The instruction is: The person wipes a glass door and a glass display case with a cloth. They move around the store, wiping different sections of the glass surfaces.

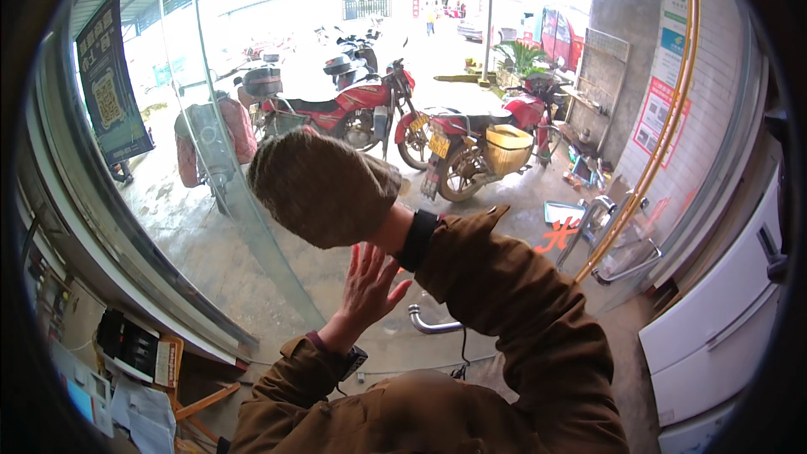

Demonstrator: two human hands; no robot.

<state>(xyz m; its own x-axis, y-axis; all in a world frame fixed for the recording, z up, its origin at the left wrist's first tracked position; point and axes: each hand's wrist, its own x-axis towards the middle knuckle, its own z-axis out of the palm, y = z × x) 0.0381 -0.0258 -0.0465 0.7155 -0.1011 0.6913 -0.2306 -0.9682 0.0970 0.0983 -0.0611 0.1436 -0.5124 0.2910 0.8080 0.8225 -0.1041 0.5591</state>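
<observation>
A brown fuzzy cloth [318, 192], possibly a mitt, is on my right hand [394, 227]. It covers the fingers, and only the wrist end of the hand shows, with a black band at the sleeve. That arm reaches up and forward toward the glass entrance. Just below the cloth, my left hand [369, 290] is raised with its fingers apart and nothing in it. A glass door panel [268, 252] stands ahead on the left, its pale edge running down toward the floor. I cannot tell whether the cloth or either hand touches glass.
A curved chrome handle [435, 326] lies below my right forearm. Gold trim [671, 120] edges the glass at right, near a white cabinet [712, 340]. Beyond are a red motorcycle [334, 107] and another motorcycle [485, 126] carrying a yellow bin. Papers [142, 413] lie at lower left.
</observation>
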